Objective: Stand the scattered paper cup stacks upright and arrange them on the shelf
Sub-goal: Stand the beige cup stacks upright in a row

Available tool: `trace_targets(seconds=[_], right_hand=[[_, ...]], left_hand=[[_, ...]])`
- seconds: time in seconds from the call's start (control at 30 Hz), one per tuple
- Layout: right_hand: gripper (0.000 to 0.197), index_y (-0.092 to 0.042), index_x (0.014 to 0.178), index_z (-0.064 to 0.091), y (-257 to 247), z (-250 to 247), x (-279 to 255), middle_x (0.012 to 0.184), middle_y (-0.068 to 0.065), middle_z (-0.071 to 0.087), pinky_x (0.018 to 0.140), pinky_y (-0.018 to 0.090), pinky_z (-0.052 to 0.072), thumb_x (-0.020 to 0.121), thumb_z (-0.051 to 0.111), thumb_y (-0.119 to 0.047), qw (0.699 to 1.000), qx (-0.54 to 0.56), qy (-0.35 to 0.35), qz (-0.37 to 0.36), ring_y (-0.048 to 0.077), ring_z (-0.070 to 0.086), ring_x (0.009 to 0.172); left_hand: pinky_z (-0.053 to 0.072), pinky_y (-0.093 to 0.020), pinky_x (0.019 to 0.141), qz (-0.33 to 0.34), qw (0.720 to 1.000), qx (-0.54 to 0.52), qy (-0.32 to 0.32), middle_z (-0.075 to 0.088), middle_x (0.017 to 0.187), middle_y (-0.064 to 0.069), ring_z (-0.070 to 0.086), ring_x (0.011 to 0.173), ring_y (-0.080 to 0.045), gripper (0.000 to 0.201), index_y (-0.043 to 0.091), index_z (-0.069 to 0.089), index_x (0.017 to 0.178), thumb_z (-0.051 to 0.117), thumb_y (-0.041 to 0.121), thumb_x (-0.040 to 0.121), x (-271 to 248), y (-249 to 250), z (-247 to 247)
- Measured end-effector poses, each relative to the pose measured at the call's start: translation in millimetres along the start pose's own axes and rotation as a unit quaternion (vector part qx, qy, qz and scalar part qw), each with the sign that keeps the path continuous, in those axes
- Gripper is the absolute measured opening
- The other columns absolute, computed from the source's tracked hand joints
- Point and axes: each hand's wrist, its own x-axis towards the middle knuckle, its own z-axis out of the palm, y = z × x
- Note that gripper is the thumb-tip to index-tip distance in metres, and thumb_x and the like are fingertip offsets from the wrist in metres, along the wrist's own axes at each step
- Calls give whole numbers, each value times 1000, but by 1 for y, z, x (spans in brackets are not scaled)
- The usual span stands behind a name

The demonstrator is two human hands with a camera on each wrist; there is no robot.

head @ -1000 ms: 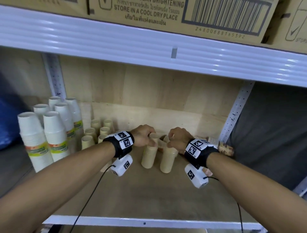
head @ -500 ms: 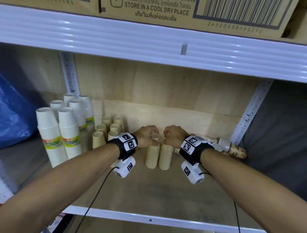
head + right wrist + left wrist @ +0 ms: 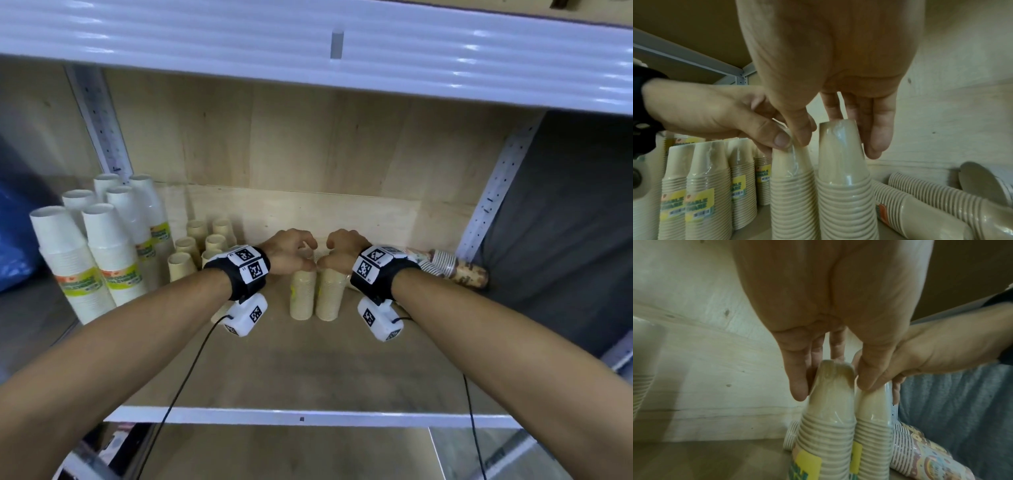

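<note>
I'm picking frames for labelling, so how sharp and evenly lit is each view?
Head view: sharp centre, straight shelf edge bowed by the wide lens. Left wrist view: soft, greenish, glare on the left cup stack wrap. Right wrist view: palm of the right hand blurred, labels on the beige stacks smeared.

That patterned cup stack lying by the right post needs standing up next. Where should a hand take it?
Probably around its middle, coming from above and the front. The patterned cup stack lies on its side against the back board and right post, so only its top and front are open; one end is hidden behind the right hand.
</note>
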Motion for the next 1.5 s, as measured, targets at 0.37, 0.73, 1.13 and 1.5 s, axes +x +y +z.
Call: trace_targets(seconds=[0.37,0.73,1.13,1.5], right_hand=[[24,-4,99,64,-5,6,5,89,8,55,58,25,39,80,68,-18,999,-34,6,20,26,59,83],[21,-6,97,61,-4,3,3,92,9,58,59,24,41,77,66,-12,999,-40,-3,17,24,58,80],[36,-11,60,35,-3,-1,3,65,3,41,45,20,24,79,64,-6,1000,-10,5,23,22,49,75],[26,-8,71,45,-5,-6,-2,81,7,50,46,21,28,79,68,-17,999,-5,-2,38,22,51,72]], left_hand=[[43,-26,86,9,1000,15,17,61,127,-4,57,114,-20,45,21,61,125,73,33,84,4,0,0],[42,-27,84,7,999,48,15,62,125,-5,57,110,-20,43,19,64,124,70,36,86,5,3,-3],[41,-25,84,24,999,40,6,62,128,-2,55,104,-14,41,19,63,127,67,32,88,1,6,-5],[41,-25,83,20,999,42,-2,62,129,-3,59,108,-17,41,22,62,128,64,35,90,0,7,-7]])
